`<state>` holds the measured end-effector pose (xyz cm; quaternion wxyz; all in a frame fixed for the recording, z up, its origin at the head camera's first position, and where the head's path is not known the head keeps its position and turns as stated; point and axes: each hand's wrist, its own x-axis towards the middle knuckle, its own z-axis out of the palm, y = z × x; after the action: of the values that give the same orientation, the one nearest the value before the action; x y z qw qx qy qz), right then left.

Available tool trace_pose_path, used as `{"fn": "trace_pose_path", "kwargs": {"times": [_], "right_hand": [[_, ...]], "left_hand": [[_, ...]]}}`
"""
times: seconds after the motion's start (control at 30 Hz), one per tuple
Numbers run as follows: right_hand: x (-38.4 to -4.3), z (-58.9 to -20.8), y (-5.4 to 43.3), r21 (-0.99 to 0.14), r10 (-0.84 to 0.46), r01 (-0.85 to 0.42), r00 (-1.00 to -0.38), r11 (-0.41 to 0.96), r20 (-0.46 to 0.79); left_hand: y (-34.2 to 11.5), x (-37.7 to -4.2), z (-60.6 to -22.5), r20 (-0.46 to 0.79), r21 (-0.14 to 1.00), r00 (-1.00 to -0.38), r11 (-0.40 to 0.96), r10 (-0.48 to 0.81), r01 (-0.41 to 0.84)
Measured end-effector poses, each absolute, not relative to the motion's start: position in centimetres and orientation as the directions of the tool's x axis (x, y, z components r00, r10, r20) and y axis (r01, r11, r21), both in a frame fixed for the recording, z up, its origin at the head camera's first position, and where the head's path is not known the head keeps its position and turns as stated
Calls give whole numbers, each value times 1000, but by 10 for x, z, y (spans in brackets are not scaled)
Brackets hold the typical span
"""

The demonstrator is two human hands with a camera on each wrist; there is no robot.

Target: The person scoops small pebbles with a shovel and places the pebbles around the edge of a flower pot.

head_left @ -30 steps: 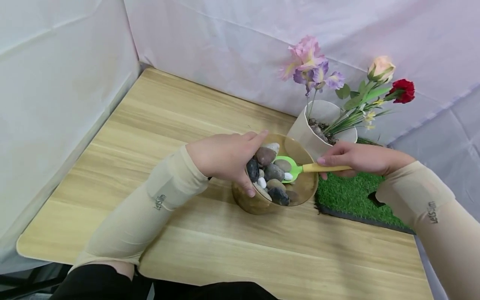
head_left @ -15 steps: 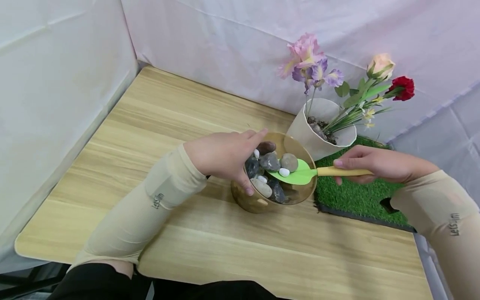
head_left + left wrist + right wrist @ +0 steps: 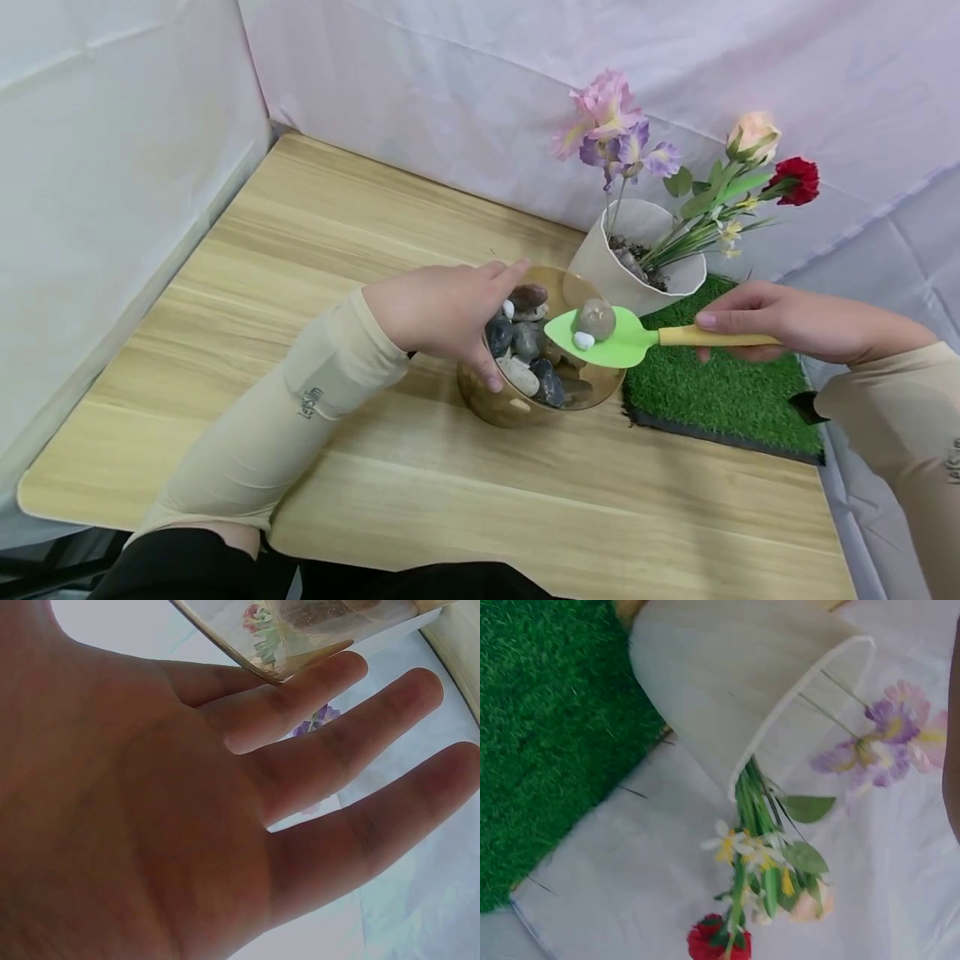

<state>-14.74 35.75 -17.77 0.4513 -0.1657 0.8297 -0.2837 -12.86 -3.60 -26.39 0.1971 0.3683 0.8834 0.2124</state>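
Right hand (image 3: 795,323) grips a leaf-shaped green scoop (image 3: 633,340) bearing two rounded stones (image 3: 597,320) over the right side of a translucent amber bowl (image 3: 483,402); left hand (image 3: 442,308), fingers spread, touches its left rim.

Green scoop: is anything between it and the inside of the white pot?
Nothing visible stands between the scoop, which the right hand holds with two stones on it, and the pot itself. The pot's near wall, though, and the green stems leaning right across its mouth may need avoiding.
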Motion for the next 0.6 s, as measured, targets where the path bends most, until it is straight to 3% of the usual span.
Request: {"fn": "trace_pose_path", "kwargs": {"times": [0.27, 0.6], "right_hand": [[-144, -163, 359, -560, -532, -177, -625, 810, -572], [-143, -152, 361, -482, -448, -183, -726, 857, -522]], "left_hand": [[-37, -127, -262, -184, 527, -652, 634, 736, 567], [-39, -126, -262, -171, 543, -645, 618, 744, 569]]}}
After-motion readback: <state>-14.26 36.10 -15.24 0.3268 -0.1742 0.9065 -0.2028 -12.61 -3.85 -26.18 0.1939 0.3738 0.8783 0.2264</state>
